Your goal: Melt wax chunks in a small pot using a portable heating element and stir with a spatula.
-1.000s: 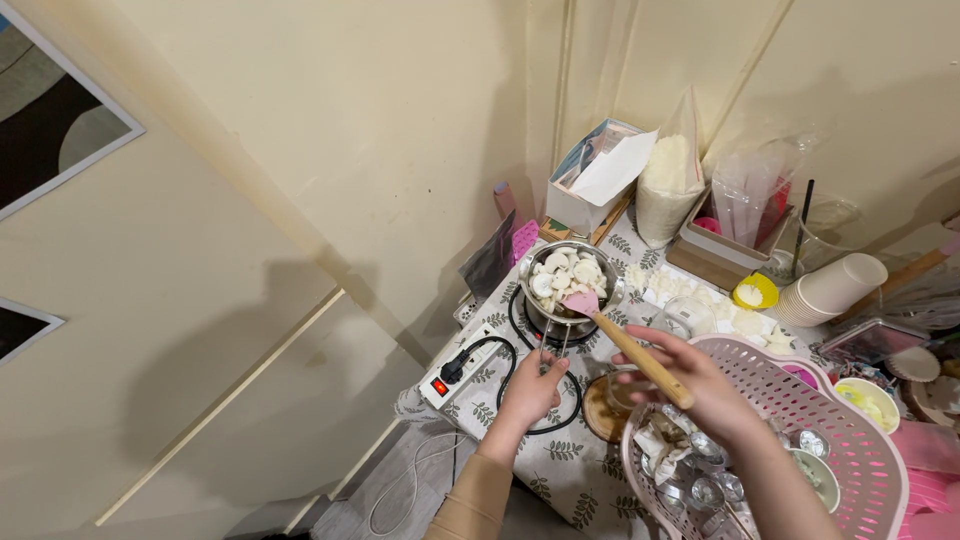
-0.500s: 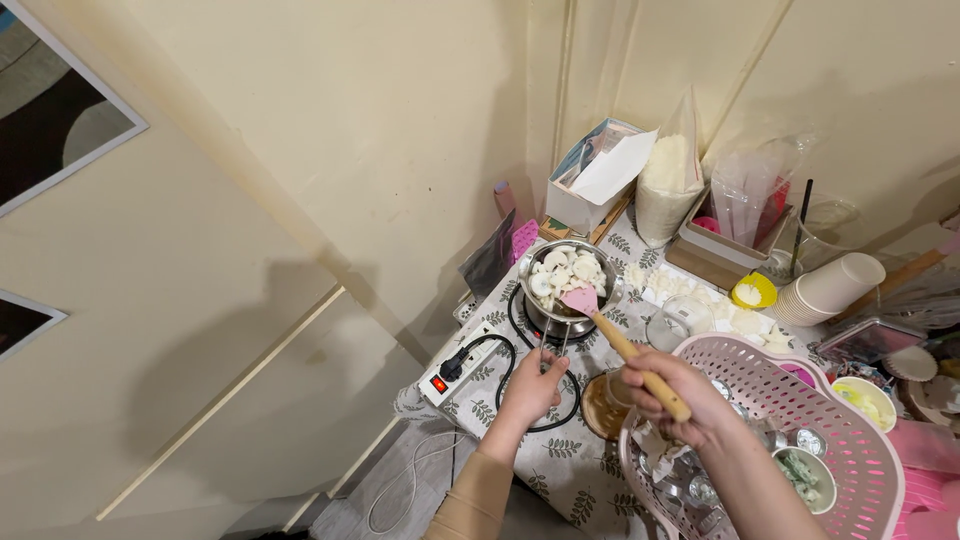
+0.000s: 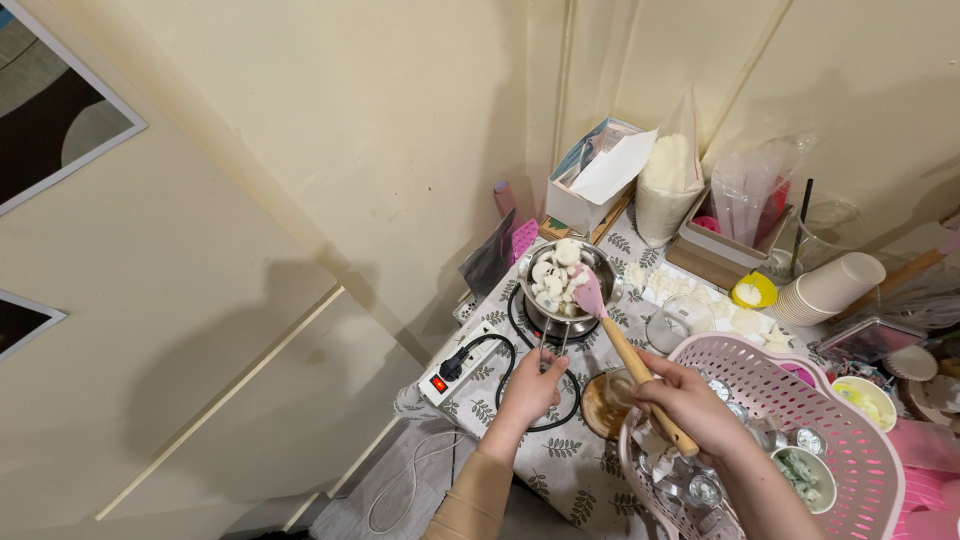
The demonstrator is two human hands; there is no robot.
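Note:
A small metal pot [image 3: 560, 262] full of white chunks sits on a black hotplate [image 3: 540, 322]. My left hand [image 3: 532, 388] grips the pot's wire handle at the near side. My right hand [image 3: 688, 403] holds a spatula [image 3: 618, 345] with a wooden handle; its pink head rests in the white chunks at the pot's right edge.
A pink plastic basket [image 3: 850, 440] with small tins lies under my right arm. A white power strip [image 3: 460, 364] with a black plug sits left of the hotplate. Behind stand a white box [image 3: 590, 190], a bag of white flakes [image 3: 668, 180], stacked paper cups [image 3: 830, 288] and a glass jar [image 3: 672, 322]. The wall is close on the left.
The spatula head has stayed in the pot with small stirring shifts; my right hand slid slightly nearer along the handle. My left hand has stayed on the pot handle.

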